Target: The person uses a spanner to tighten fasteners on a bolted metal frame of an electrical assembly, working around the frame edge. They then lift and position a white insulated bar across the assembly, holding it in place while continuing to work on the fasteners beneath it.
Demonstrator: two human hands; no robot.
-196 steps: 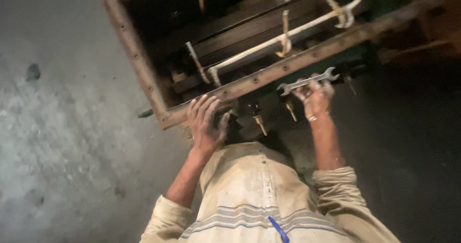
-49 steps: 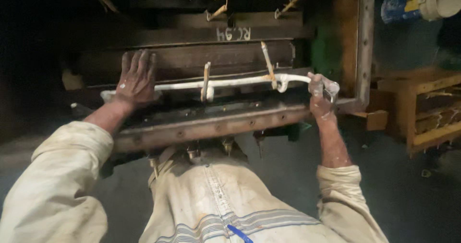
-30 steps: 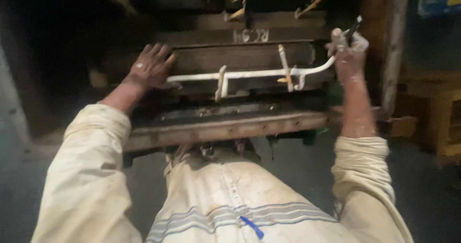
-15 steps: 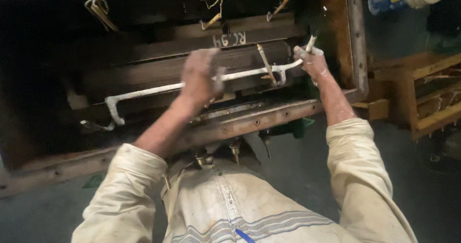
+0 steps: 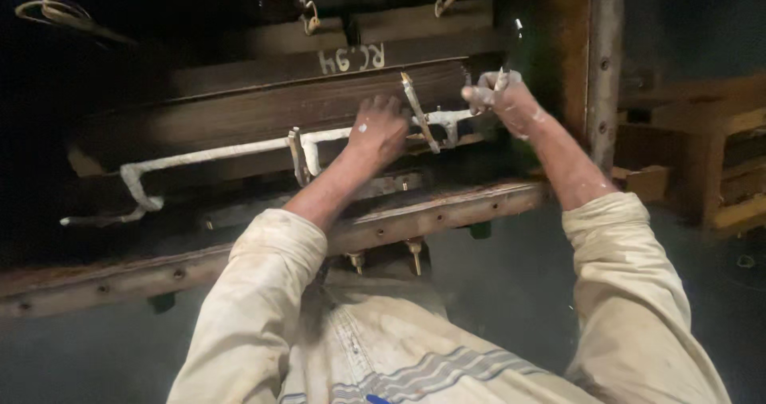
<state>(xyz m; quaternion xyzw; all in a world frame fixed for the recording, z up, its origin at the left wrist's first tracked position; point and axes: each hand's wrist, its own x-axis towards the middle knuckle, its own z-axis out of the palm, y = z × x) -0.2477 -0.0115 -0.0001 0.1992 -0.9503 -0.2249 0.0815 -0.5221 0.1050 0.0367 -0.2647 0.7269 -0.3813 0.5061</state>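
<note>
1. White pipe [image 5: 239, 150] lies across the dark wooden beams [image 5: 263, 113] inside the rusty metal frame [image 5: 447, 212]; its long axis runs from the frame's left side toward its right post, rising slightly to the right.
2. At its left end the pipe bends down into a hook shape and tails off toward the left; its right end reaches the right hand.
3. Two small upright clamps [image 5: 297, 153] sit on the pipe near its middle, and a thin metal strip [image 5: 418, 121] leans across it further right.
4. The left hand [image 5: 379, 129] rests palm down on the pipe just left of that strip, fingers curled over it and onto the beam behind.
5. The right hand [image 5: 503, 101] is closed around a slim metal tool [image 5: 504, 73] that points up and slightly right, at the pipe's right end, close to the frame's right post [image 5: 604, 61].
6. Both hands and forearms carry white smears; the sleeves are pale and dusty.
7. The frame's near rail runs left to right below the hands, with bolts [image 5: 413, 252] hanging under it near the middle.
8. Beyond the right post stands a wooden crate [image 5: 702, 157] on the dark floor [image 5: 495, 292].
</note>
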